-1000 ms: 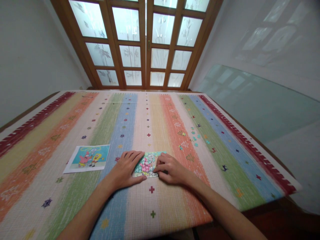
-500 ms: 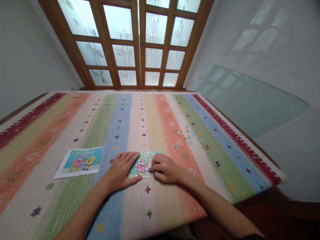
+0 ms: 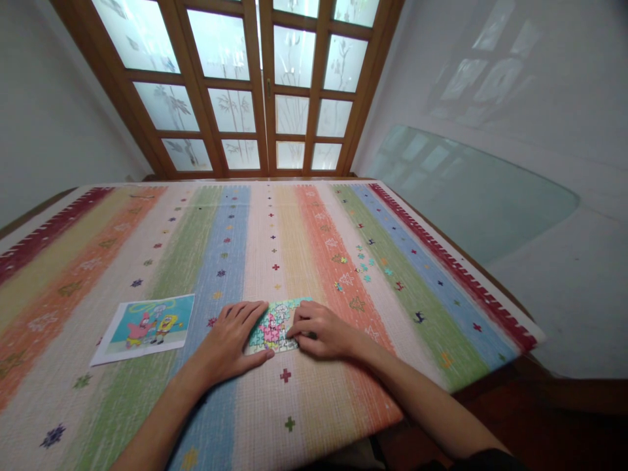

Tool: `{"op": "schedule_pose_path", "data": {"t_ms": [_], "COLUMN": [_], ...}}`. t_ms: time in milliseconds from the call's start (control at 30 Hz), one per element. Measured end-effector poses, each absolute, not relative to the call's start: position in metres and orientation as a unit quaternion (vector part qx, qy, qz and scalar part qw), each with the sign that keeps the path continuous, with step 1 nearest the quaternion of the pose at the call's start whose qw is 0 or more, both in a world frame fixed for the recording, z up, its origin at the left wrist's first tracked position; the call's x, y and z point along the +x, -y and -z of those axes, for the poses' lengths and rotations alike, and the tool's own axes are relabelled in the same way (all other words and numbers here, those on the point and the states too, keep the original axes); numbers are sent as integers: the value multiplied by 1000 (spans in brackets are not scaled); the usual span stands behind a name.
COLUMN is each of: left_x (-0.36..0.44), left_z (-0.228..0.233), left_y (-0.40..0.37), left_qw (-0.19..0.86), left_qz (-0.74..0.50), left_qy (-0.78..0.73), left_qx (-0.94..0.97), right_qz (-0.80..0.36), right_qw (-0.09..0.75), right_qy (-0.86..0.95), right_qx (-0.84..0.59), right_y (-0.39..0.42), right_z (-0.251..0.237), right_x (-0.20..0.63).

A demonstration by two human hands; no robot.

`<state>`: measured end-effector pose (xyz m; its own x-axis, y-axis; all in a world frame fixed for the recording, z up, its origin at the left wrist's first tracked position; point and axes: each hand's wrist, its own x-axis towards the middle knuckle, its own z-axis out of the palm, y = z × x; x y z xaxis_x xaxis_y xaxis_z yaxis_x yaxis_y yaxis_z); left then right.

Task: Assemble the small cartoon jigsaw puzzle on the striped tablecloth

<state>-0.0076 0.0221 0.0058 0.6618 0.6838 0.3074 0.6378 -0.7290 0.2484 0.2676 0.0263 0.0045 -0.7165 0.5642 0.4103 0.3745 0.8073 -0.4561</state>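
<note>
A partly assembled jigsaw puzzle [image 3: 271, 330], pink in the middle with pale green and turquoise around it, lies flat on the tablecloth between both hands. My left hand [image 3: 235, 340] rests along its left side, fingers stretched out and thumb lying at the near edge. Over the right part of the puzzle, my right hand [image 3: 318, 329] has its fingers curled, thumb and forefinger pinched together at the surface. Whatever is between those fingertips is too small and covered to make out. The hand hides the puzzle's right end.
A printed cartoon picture [image 3: 147, 327] lies on the striped tablecloth [image 3: 265, 418] to the left. Loose turquoise puzzle pieces [image 3: 366, 267] are scattered at the right, with a few more pieces [image 3: 338, 286] nearer the puzzle. Glass-paned wooden doors [image 3: 265, 98] stand beyond the table.
The camera view has turned slightly, so the whole scene sits a little further left. Both hands keep nearly the same pose on the puzzle; the right fingers have shifted only slightly.
</note>
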Motion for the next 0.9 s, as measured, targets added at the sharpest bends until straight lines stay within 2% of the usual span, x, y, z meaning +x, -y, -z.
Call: {"op": "schedule_pose_path", "data": {"t_ms": [100,200,300,433,633,900], "left_x": [-8,-8,-8,-9,-8,-8], "left_z": [-7,-7,-5,-3,-3,-4], "left_y": [-22,-22,-22,-22,-22,-22], "left_qw": [61,62,60,56,54,48], "left_qz": [-189,-187,-189,-197,-196,-193], "left_qy": [-365,-368,-370,-367,-364,-361], "left_qx": [910,909,907,907,909,911], "right_qz": [-174,-113,-7,67,62,69], "right_qw": [318,347,314,242,171,132], "right_qy": [864,796,743,662,634,663], "right_qx": [-349,-482,-592,-706,-752,-734], "right_y": [-39,-61,-83,-96,-105,-112], "right_z": [-10,-11,-7,-1,5,5], "right_x": [281,310,344,377,387,387]}}
